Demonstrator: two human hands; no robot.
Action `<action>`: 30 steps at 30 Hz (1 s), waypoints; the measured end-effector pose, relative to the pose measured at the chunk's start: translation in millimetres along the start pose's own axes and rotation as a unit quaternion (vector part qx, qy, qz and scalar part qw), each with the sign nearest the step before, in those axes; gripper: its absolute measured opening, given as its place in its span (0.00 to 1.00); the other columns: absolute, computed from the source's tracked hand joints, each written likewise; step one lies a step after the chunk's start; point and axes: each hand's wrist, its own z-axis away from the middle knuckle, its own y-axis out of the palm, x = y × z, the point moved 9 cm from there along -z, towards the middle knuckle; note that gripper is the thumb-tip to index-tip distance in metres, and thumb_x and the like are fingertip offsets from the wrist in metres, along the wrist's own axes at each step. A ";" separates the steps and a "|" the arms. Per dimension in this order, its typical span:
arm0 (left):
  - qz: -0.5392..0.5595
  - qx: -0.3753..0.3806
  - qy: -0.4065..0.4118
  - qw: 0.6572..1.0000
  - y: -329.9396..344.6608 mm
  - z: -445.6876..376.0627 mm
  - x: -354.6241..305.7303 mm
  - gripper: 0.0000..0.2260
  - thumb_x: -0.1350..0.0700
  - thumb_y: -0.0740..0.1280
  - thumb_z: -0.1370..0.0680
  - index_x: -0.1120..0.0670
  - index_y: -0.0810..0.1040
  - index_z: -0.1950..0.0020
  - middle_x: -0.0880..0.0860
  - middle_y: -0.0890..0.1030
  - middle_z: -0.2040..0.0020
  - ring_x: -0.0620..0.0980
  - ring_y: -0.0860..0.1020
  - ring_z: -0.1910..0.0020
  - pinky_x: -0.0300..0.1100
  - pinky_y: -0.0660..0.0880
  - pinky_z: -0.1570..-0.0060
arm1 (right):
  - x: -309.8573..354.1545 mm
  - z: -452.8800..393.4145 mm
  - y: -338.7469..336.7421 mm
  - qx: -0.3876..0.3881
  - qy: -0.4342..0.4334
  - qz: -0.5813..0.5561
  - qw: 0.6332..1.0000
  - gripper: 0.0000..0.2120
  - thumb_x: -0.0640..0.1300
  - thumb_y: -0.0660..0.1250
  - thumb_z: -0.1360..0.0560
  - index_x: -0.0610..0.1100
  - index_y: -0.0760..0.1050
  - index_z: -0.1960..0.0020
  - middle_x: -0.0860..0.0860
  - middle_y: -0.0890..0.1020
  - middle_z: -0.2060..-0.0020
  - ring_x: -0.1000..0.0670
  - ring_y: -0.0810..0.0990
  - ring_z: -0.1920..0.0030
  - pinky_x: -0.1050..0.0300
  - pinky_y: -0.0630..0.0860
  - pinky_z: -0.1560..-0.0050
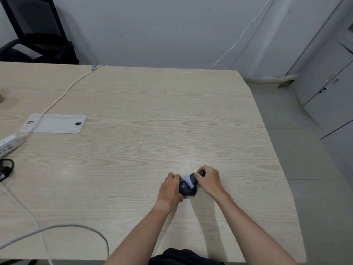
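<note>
Gripping a dark gadget [186, 188] near the table's [133, 111] front edge, the left hand [170, 188] curls round it. The right hand [209, 179] pinches a black piece [202, 172] at its top.

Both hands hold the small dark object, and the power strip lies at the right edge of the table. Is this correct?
Not quite. The head view shows the power strip at the left edge of the table, not the right. The rest holds: the left hand and the right hand both hold the small dark object.
</note>
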 end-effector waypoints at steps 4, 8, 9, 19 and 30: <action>0.020 0.000 -0.003 1.000 0.4 0.6 2.0 0.27 0.63 0.75 0.37 0.53 0.73 0.40 0.51 0.71 0.44 0.52 0.76 0.50 0.47 0.78 0.52 | -9.1 -1.5 -12.1 -0.061 0.012 0.048 0.997 0.07 0.40 0.66 0.26 0.39 0.79 0.60 0.49 0.82 0.63 0.48 0.80 0.61 0.55 0.76 0.64; 0.063 0.000 -0.019 0.998 3.4 2.0 5.3 0.25 0.66 0.73 0.36 0.52 0.73 0.42 0.51 0.71 0.45 0.52 0.76 0.53 0.47 0.79 0.55 | -6.7 -0.9 -8.6 -0.031 0.037 -0.065 0.997 0.08 0.41 0.69 0.26 0.37 0.81 0.60 0.49 0.82 0.65 0.53 0.78 0.64 0.63 0.71 0.66; 0.077 -0.004 -0.025 0.997 3.2 2.7 6.6 0.24 0.66 0.72 0.36 0.53 0.73 0.42 0.50 0.70 0.46 0.51 0.75 0.53 0.46 0.79 0.56 | -6.9 -0.7 -5.3 -0.016 0.040 -0.066 0.997 0.08 0.41 0.69 0.26 0.37 0.82 0.59 0.49 0.82 0.65 0.53 0.78 0.63 0.63 0.71 0.66; 0.160 -0.016 -0.087 0.983 5.7 8.5 43.9 0.29 0.62 0.75 0.35 0.53 0.70 0.36 0.50 0.67 0.42 0.46 0.71 0.46 0.35 0.69 0.50 | 21.9 5.9 5.9 0.007 -0.019 -0.037 0.999 0.06 0.43 0.69 0.25 0.41 0.82 0.57 0.52 0.84 0.61 0.57 0.80 0.60 0.65 0.72 0.63; 0.147 0.006 -0.087 0.985 6.6 9.3 28.2 0.28 0.46 0.76 0.39 0.48 0.71 0.43 0.49 0.68 0.47 0.46 0.72 0.49 0.40 0.74 0.50 | 37.8 5.6 24.9 -0.023 -0.022 0.002 0.999 0.08 0.43 0.67 0.26 0.40 0.80 0.59 0.50 0.83 0.62 0.53 0.79 0.61 0.62 0.75 0.64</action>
